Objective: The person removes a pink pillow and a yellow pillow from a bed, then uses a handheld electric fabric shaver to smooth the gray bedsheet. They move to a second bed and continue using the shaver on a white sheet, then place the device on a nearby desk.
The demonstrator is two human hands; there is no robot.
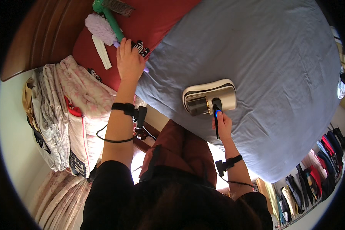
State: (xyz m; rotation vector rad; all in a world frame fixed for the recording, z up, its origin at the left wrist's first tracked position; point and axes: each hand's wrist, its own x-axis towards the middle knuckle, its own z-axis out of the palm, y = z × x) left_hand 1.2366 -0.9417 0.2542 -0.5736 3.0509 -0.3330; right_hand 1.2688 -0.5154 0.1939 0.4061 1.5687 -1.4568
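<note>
Bed [280,57]: it fills most of the view, with a grey-blue sheet [257,126] pulled fairly smooth over the right side and a red cover [157,19] near the wooden headboard [38,34].
Bedding pile [65,115]: folded floral and white cloth is stacked at the bed's left edge, just beside the left forearm.
Handheld vacuum [209,97]: the cream body lies flat on the sheet near the edge closest to the person, its dark dust cup facing them and a blue light showing on the handle.
Duster [103,27]: a fluffy lilac head on a green handle lies on the red cover, with a white strip beside it.
Right hand [222,124]: its fingers are curled round the vacuum's dark handle, thumb near the blue light.
Left hand [129,59]: it lies flat and spread on the sheet's edge where it meets the red cover, touching the duster's handle.
Doing it well: I judge the left palm should pin the sheet taut while the vacuum stays flat and moves in slow, overlapping passes.
</note>
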